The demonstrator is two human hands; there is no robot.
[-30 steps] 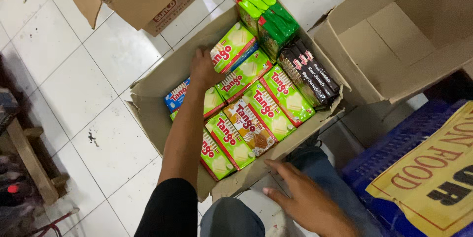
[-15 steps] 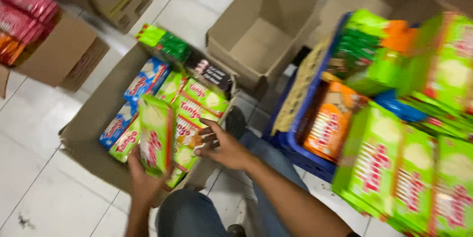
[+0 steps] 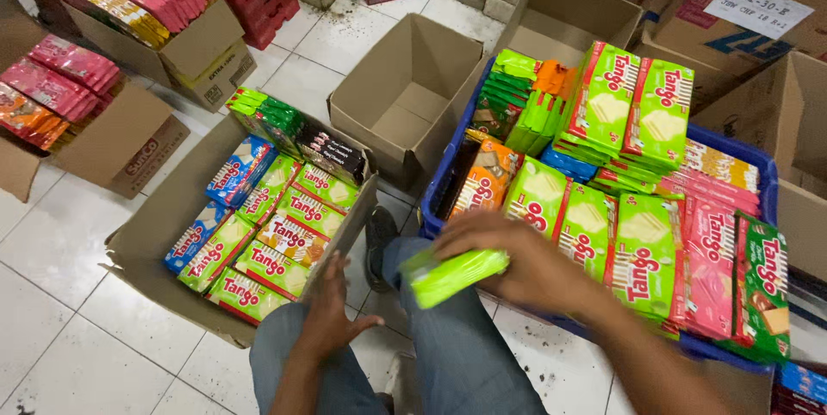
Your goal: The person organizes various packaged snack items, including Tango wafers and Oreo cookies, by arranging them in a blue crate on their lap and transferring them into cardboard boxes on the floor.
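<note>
My right hand is shut on a bright green wafer pack, held over my lap at the near-left corner of a blue crate. The crate is full of green, pink and orange wafer packs, some standing, some stacked. My left hand rests with its fingers apart on my left knee, holding nothing. It sits just below the near edge of an open cardboard box. That box holds rows of flat green, blue and cream wafer packs, with darker packs at its far end.
An empty cardboard box stands between the filled box and the crate. Boxes of pink and red packs sit at far left on the white tiled floor. More cartons stand behind the crate at right. My shoe lies between box and crate.
The view has swung right and up. My left hand has let go of the green pack it held in the box. My right hand now grips a green pack by the crate.
</note>
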